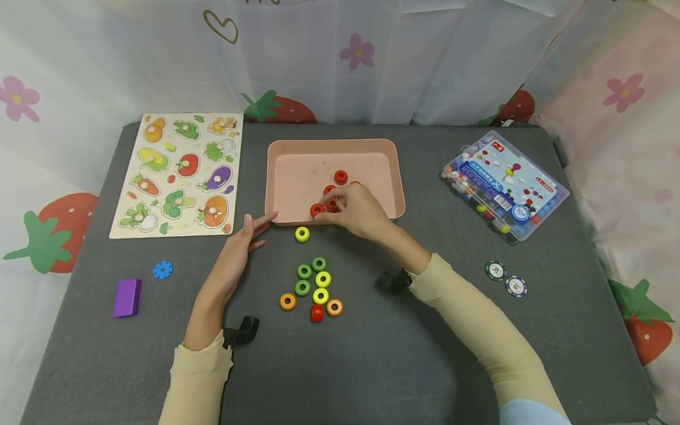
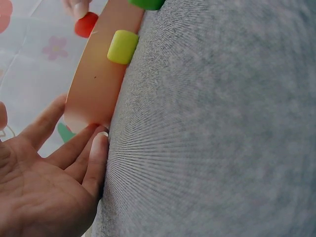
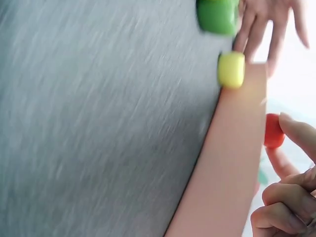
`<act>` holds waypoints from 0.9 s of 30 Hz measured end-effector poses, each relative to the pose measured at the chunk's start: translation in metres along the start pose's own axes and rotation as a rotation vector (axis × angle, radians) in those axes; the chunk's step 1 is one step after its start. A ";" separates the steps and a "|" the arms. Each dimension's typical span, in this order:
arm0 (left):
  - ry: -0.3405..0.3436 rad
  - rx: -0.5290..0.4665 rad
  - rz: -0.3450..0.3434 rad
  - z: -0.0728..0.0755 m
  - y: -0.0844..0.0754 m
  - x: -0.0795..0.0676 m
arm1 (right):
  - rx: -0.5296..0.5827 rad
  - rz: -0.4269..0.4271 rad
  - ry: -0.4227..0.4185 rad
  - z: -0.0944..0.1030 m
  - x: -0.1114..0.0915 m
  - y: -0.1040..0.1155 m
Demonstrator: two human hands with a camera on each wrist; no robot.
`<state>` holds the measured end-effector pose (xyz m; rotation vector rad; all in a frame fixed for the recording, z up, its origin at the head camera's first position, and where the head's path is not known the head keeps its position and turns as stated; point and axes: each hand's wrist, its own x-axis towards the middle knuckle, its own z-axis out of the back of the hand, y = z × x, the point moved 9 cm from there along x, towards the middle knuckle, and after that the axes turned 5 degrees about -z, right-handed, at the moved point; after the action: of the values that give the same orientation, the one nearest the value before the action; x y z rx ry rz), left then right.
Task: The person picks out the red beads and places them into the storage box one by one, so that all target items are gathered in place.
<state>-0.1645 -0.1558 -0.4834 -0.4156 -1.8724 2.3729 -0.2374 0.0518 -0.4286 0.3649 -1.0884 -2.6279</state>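
Over the front part of a pink tray point(image 1: 294, 177), my right hand point(image 1: 357, 209) pinches a red bead point(image 1: 317, 210) between thumb and finger. Close by in the tray lie several more red beads point(image 1: 340, 177), some partly hidden by that hand. In the right wrist view the pinched red bead point(image 3: 274, 131) shows just above the tray's rim. My left hand point(image 1: 234, 255) has its fingers extended, their tips touching the tray's front left corner. A yellow bead point(image 1: 302, 234) stands just in front of the tray wall, also visible in the left wrist view.
Green beads point(image 1: 302, 287), yellow, orange and red ones lie grouped before the tray. A vegetable puzzle board point(image 1: 175, 177) is at left, with a blue disc point(image 1: 162, 270) and purple block point(image 1: 127, 298) below. At right are a clear plastic case point(image 1: 504, 183) and two poker chips point(image 1: 496, 271).
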 end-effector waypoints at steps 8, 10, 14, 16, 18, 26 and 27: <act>-0.003 -0.001 -0.002 0.000 -0.001 0.000 | 0.004 -0.126 -0.068 0.020 0.009 -0.032; -0.002 -0.005 -0.005 0.000 -0.002 0.000 | 0.008 -0.135 -0.086 0.024 0.010 -0.037; 0.000 -0.011 -0.009 0.000 -0.001 0.000 | 0.023 -0.137 -0.115 0.030 0.012 -0.047; 0.002 -0.011 -0.011 0.000 -0.001 0.000 | 0.008 -0.140 -0.133 0.033 0.012 -0.051; 0.003 -0.015 -0.011 0.001 -0.001 0.000 | -0.012 -0.145 -0.143 0.034 0.013 -0.055; 0.008 -0.022 -0.007 0.001 -0.001 0.000 | -0.006 -0.124 -0.150 0.032 0.012 -0.054; 0.009 -0.021 -0.007 0.001 -0.001 0.000 | -0.004 -0.121 -0.154 0.033 0.011 -0.053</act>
<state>-0.1648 -0.1563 -0.4826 -0.4204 -1.8934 2.3450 -0.2665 0.1052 -0.4456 0.2380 -1.1413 -2.8037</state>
